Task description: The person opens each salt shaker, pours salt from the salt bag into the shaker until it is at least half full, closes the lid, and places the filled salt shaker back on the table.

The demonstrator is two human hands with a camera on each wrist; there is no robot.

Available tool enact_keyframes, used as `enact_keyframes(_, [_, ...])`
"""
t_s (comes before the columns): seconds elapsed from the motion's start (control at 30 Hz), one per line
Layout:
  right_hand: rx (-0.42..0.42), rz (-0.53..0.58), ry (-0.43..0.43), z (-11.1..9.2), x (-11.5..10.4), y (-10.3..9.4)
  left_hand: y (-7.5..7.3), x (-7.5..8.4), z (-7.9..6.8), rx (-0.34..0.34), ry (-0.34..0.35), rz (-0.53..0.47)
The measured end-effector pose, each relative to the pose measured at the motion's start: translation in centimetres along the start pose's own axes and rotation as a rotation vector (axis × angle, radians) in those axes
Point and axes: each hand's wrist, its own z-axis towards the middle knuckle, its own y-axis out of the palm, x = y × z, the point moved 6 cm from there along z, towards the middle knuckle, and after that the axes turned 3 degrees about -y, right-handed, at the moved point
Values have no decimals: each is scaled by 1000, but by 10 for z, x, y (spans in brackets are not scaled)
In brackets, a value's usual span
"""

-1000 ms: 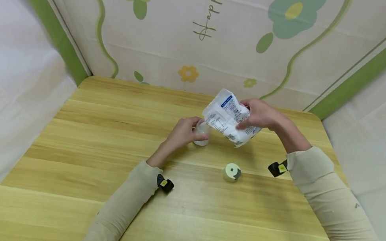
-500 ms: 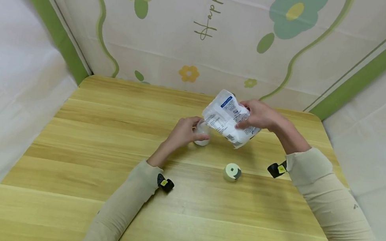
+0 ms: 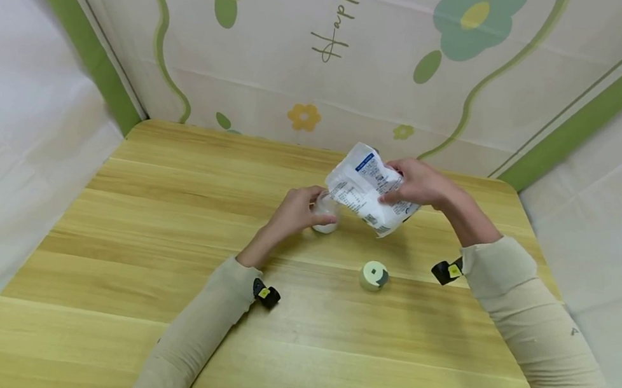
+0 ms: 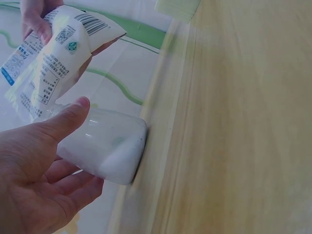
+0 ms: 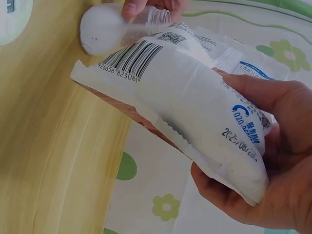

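A clear jar [image 4: 107,144] stands on the table, with white contents heaped in its lower part. My left hand [image 3: 294,212] grips it from the left, thumb on the near side and fingers around the other. Above and to the right, my right hand [image 3: 418,184] holds a white printed bag [image 3: 366,190], tilted so its open end lies at the jar's mouth. In the right wrist view the bag [image 5: 180,102] shows a barcode and is held between thumb and fingers. Whether anything is flowing between bag and jar cannot be made out.
A pale green round lid [image 3: 374,276] with a grey patch lies on the wooden table [image 3: 293,352], nearer than the jar and to its right. A flowered cloth [image 3: 280,56] hangs behind the table's far edge. White cloth walls flank both sides.
Both hands, the jar and the bag stay almost exactly where they were. Only a very slight shift of the whole head view shows.
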Motion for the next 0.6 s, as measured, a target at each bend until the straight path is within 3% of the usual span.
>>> enact_keyframes(0.6, [-2,-52,11,-1,-7,-6,-1,-2,1,-1,1,7])
